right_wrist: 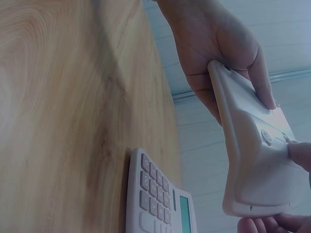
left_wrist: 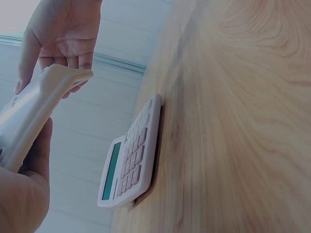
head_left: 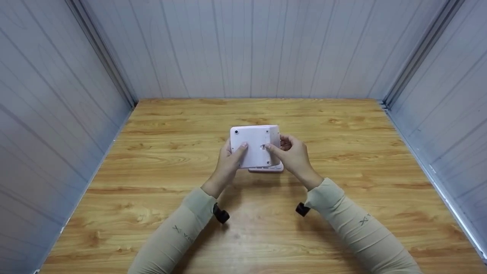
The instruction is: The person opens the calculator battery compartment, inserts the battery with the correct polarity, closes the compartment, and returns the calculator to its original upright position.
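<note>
A pale pink-white calculator (head_left: 254,152) is held up above the table with its back facing the head camera. Its front is hidden there. My left hand (head_left: 227,161) grips its left side, thumb on the back and fingers underneath. At the other side, the thumb of my right hand (head_left: 296,156) presses beside a small slot on the raised part, with curled fingers at the edge. A round detail (right_wrist: 267,137) shows near that slot in the right wrist view. Below lies a second calculator (left_wrist: 130,158), keys and green screen facing up, partly covered in the head view.
The wooden table (head_left: 159,129) carries the second calculator. White panelled walls (head_left: 236,49) stand at the back and on both sides. A black camera piece (head_left: 222,215) hangs under the left wrist, another (head_left: 302,209) under the right.
</note>
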`<control>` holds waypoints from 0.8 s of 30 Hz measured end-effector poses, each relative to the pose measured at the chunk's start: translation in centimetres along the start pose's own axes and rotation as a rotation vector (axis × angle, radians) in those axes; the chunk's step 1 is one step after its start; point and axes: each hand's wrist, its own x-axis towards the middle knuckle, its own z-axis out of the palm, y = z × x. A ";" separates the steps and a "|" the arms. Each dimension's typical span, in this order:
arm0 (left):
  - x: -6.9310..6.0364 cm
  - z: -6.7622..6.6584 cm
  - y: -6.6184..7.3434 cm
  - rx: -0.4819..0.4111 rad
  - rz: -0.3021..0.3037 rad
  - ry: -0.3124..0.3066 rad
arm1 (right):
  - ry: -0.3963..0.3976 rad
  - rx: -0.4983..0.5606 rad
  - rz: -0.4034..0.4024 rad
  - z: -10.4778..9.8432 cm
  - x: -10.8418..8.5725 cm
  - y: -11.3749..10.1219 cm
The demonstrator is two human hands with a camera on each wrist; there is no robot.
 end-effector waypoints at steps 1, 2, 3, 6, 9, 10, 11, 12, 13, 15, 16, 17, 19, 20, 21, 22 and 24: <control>0.0 -0.1 0.0 0.010 0.003 -0.006 | -0.003 0.003 -0.003 0.0 0.0 0.1; 0.0 -0.1 0.1 0.025 0.009 -0.010 | -0.005 0.007 -0.008 0.0 0.0 0.2; -0.1 -0.2 0.1 0.040 0.017 -0.015 | -0.010 0.012 -0.013 0.0 0.0 0.3; -0.1 -0.4 0.3 0.088 0.047 -0.031 | -0.028 0.021 -0.030 -0.1 0.1 0.7; -0.1 -0.5 0.5 0.137 0.083 -0.042 | -0.046 0.036 -0.040 -0.1 0.2 1.0; -0.1 -0.6 0.6 0.155 0.097 -0.046 | -0.050 0.043 -0.041 -0.1 0.2 1.1; -0.2 -0.6 0.6 0.171 0.111 -0.051 | -0.055 0.051 -0.042 -0.1 0.3 1.3; -0.2 -0.6 0.6 0.186 0.125 -0.055 | -0.058 0.061 -0.043 -0.1 0.3 1.4; -0.2 -0.6 0.7 0.204 0.140 -0.061 | -0.061 0.069 -0.043 -0.1 0.3 1.5; -0.3 -0.7 0.7 0.239 0.175 -0.074 | -0.068 0.083 -0.046 -0.1 0.5 1.8; -0.3 -0.7 0.7 0.258 0.192 -0.080 | -0.073 0.090 -0.045 -0.2 0.5 1.9; -0.3 -0.7 0.7 0.276 0.208 -0.087 | -0.078 0.095 -0.046 -0.2 0.5 2.0; -0.3 -0.8 0.8 0.306 0.244 -0.100 | -0.090 0.098 -0.048 -0.1 0.6 2.1; -0.3 -0.8 0.8 0.323 0.263 -0.107 | -0.096 0.097 -0.047 -0.1 0.6 2.2; -0.3 -0.9 0.8 0.342 0.282 -0.116 | -0.102 0.097 -0.045 -0.1 0.6 2.3; -0.3 -0.9 0.8 0.357 0.300 -0.129 | -0.107 0.099 -0.040 -0.1 0.6 2.3; -0.3 -1.1 0.9 0.397 0.339 -0.162 | -0.114 0.098 -0.029 0.0 0.6 2.4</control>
